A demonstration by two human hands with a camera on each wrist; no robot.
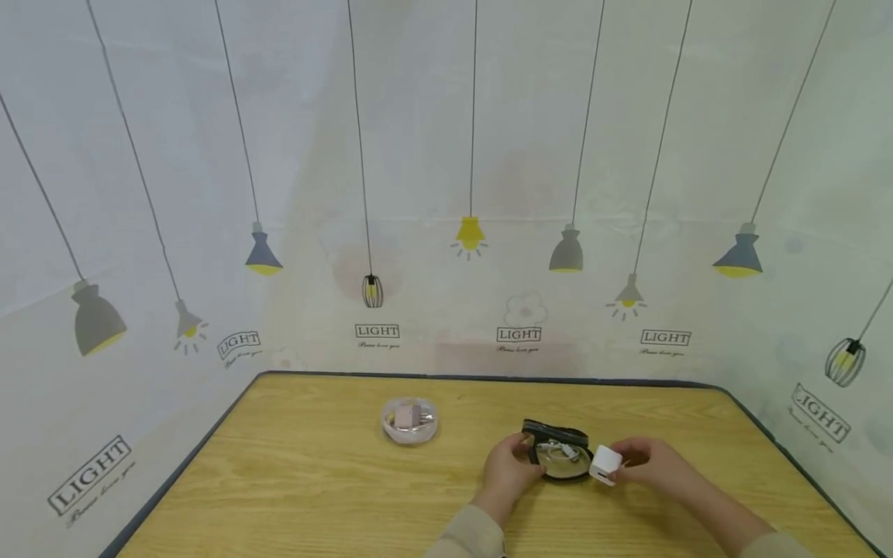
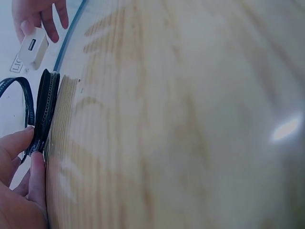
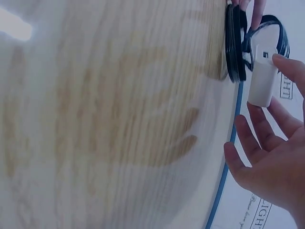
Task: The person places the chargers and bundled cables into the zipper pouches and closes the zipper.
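Note:
A small round black zippered case (image 1: 562,474) stands open on the wooden table, its lid tipped up at the back. Inside lies a white cable (image 1: 558,448). My left hand (image 1: 511,471) grips the case by its left side, thumb at the rim, as the left wrist view also shows. Between thumb and fingertips, my right hand (image 1: 652,463) pinches a white USB charger (image 1: 605,465) just right of the case. The charger's USB port faces the left hand in the right wrist view, where the charger (image 3: 263,81) overlaps the case's open lid.
Farther back and to the left sits a clear round container (image 1: 410,439) with a pinkish charger (image 1: 408,417) and a cable in it. The wooden table (image 1: 300,465) has a dark edge, and a cloth printed with lamps (image 1: 446,310) rises behind it and at both sides.

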